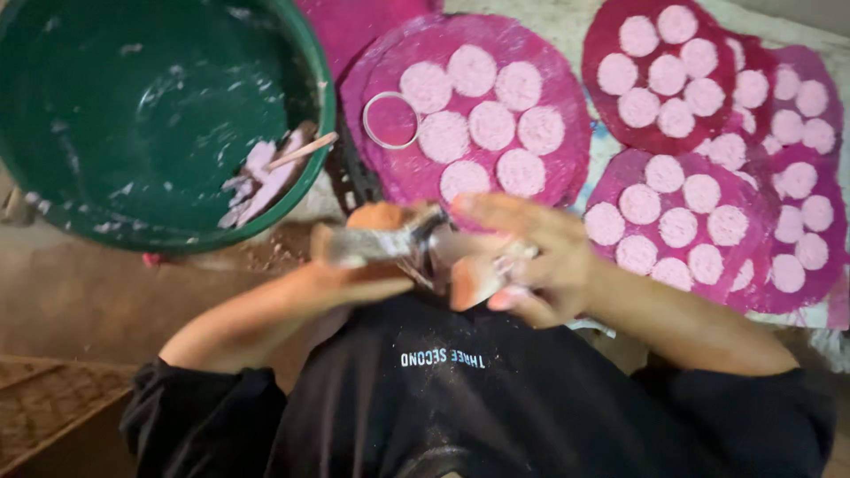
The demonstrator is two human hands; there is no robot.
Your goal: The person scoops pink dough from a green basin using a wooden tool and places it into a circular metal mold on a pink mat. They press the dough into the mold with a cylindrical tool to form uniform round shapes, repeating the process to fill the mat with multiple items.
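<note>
Both hands meet in front of the person's chest, blurred by motion. Left hand [354, 252] is curled around a pale, smeared metal utensil [390, 241], its fingers closed on the handle; whether this is a spoon or a scoop cannot be made out. Right hand [522, 257] has its fingers spread and bent over the other end of the utensil, touching it, with pink paste on the fingertips; how firmly it grips is hard to tell, since the blur hides the contact. The utensil lies across between the two hands, just beside the near edge of the middle magenta cloth round [398, 168].

On that round sit pale pink discs [491, 124] in a cluster, and a thin metal ring [390, 119] lies at its left side, well apart from the hands. More rounds with discs [682, 221] overlap to the right, partly cut off by the frame. A green basin [310, 53], cropped at the top left, holds scraps of pink paste and a small stick [301, 150]
</note>
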